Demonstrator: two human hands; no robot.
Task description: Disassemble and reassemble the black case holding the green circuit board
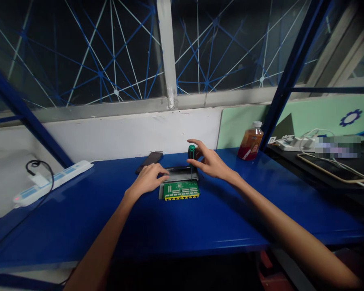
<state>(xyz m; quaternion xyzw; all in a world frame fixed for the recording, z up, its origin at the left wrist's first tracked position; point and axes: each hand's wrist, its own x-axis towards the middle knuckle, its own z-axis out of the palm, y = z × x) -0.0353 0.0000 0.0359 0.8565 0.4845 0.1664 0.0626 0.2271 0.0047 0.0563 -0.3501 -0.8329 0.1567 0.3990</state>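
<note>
My right hand (211,162) grips a screwdriver (191,152) by its dark handle with a green top, the index finger lifted off it. The screwdriver stands upright, its thin shaft reaching down to the right back edge of a green circuit board (181,189). A row of yellow connectors runs along the board's front edge. Behind and partly beneath the board is a grey metal housing (178,175). My left hand (149,178) rests at the left side of the housing, thumb and fingers apart. Whether its fingertips press on the housing I cannot tell.
A dark phone (151,158) lies behind my left hand on the blue table (182,230). At the left is a white power strip (54,182) with a black cable. A bottle of reddish drink (250,142) stands back right. Another phone (330,167) and cables lie far right.
</note>
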